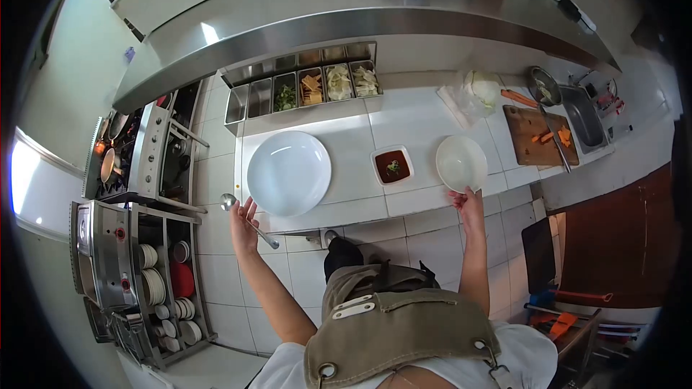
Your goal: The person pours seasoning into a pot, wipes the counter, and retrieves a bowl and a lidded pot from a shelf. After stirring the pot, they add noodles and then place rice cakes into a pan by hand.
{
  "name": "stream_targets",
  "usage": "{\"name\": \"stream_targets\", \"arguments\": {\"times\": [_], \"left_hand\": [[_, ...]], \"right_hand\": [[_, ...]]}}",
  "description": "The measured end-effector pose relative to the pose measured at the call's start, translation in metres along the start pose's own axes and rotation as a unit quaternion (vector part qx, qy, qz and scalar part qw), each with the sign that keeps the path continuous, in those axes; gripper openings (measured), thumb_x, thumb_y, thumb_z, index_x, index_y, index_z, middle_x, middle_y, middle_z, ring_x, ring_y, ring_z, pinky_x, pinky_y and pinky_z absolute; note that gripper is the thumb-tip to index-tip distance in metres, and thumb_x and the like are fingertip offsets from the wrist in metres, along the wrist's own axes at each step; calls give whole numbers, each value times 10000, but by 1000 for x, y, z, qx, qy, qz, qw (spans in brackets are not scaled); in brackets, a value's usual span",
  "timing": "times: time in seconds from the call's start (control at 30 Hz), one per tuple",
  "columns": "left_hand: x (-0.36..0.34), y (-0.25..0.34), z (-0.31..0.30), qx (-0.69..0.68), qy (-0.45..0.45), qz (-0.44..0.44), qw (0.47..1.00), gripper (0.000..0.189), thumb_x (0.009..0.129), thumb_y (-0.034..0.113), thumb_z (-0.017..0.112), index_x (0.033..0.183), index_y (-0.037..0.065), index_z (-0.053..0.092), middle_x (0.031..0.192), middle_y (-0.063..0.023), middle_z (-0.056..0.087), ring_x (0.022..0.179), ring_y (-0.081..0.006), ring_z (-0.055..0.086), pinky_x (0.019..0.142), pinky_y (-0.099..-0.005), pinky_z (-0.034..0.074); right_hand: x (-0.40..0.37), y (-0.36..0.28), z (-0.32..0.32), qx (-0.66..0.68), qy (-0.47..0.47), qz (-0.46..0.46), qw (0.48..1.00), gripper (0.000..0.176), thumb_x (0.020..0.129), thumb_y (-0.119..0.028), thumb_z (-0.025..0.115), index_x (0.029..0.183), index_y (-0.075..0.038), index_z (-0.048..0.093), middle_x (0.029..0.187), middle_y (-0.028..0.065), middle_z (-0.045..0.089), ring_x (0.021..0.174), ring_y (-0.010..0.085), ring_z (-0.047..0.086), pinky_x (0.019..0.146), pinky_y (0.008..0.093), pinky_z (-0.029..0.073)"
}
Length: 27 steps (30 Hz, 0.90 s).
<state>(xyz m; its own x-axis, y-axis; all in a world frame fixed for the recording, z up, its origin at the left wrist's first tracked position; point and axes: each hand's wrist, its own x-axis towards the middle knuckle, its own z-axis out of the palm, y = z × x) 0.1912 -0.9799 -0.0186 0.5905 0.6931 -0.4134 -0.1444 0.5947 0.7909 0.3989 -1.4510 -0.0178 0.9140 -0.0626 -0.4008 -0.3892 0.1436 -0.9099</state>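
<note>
My left hand is closed around the handle of a metal spoon, just off the counter's front left edge. Beside it on the counter lies a large, round white plate with nothing on it. My right hand pinches the near rim of a round white bowl, whose inside looks bare. Between plate and bowl sits a small square white dish of dark red sauce with a pale green garnish on top. Neither hand touches that dish.
Metal food bins with cut vegetables stand along the counter's back, under a steel shelf. To the right are a cutting board with carrot pieces and a knife, and a sink. A stove stands left.
</note>
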Motion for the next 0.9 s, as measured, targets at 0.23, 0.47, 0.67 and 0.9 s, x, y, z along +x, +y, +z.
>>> {"name": "stream_targets", "arguments": {"times": [0.23, 0.47, 0.67, 0.9], "left_hand": [[1, -17, 6, 19, -3, -5, 1000, 340, 867, 316, 538, 1067, 52, 464, 1155, -139, 548, 1012, -172, 561, 514, -180, 392], [-9, -19, 2, 20, 17, -10, 1000, 373, 867, 302, 537, 1112, 39, 435, 1172, -129, 529, 1051, -193, 555, 524, -178, 397], [-29, 1, -21, 23, 50, 31, 998, 328, 881, 292, 514, 1085, 45, 446, 1188, -114, 519, 1101, -210, 541, 517, -167, 403], [-45, 7, -51, -1, 95, 49, 994, 287, 882, 311, 519, 1018, 63, 473, 1147, -100, 553, 1095, -212, 545, 490, -141, 412]], "right_hand": [[-16, 20, 8, 276, -72, 83, 955, 315, 935, -247, 436, 1202, -87, 385, 929, 142, 623, 653, 124, 557, 622, 255, 460], [-23, 65, 59, 168, -233, 239, 928, 313, 929, -274, 445, 1129, -38, 494, 977, 153, 624, 686, 156, 575, 635, 279, 480], [7, 55, 99, 25, -317, 229, 920, 356, 950, -260, 311, 1067, -22, 548, 930, 124, 657, 692, 124, 565, 664, 268, 460], [20, 55, 114, -38, -325, 219, 919, 357, 931, -235, 286, 1053, -32, 553, 890, 109, 666, 681, 106, 565, 653, 247, 452]]}}
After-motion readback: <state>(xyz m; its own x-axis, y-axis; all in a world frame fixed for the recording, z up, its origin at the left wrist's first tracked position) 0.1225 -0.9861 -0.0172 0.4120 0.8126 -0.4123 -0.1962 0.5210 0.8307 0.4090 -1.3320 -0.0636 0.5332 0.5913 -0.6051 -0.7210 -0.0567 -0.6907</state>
